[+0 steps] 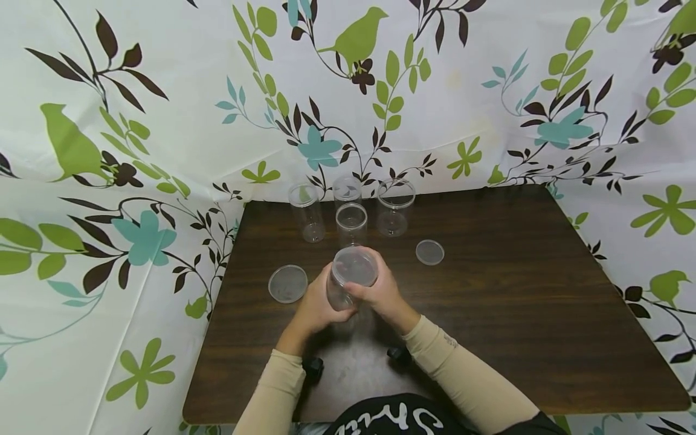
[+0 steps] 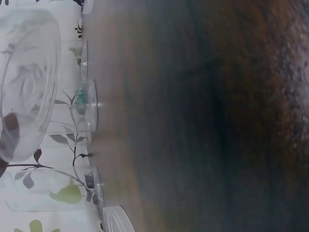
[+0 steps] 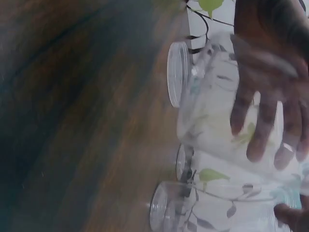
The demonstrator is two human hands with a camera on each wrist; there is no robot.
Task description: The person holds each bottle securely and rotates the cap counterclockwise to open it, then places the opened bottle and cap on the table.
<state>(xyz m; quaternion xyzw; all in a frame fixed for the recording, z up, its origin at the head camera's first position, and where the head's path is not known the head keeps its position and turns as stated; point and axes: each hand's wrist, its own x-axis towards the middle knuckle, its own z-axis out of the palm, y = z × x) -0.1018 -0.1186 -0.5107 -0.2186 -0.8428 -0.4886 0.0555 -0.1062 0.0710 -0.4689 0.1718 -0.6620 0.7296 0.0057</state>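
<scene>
Both hands hold a clear plastic jar (image 1: 348, 284) a little above the near middle of the dark wooden table (image 1: 516, 314). A translucent lid (image 1: 355, 266) sits on the jar's top, which is tilted toward me. My left hand (image 1: 317, 305) wraps round the jar's lower body. At the lidded upper end my right hand (image 1: 382, 291) grips it, thumb just under the rim. In the right wrist view fingers (image 3: 263, 128) curl round the blurred jar (image 3: 210, 104). The left wrist view has the jar (image 2: 24, 82) at its left edge.
Several open clear jars stand at the table's far edge: one (image 1: 307, 212) at the left, two in the middle (image 1: 351, 225), one (image 1: 396, 206) at the right. Loose lids lie at the left (image 1: 287, 283) and at the right (image 1: 429, 252). Patterned cloth surrounds the table.
</scene>
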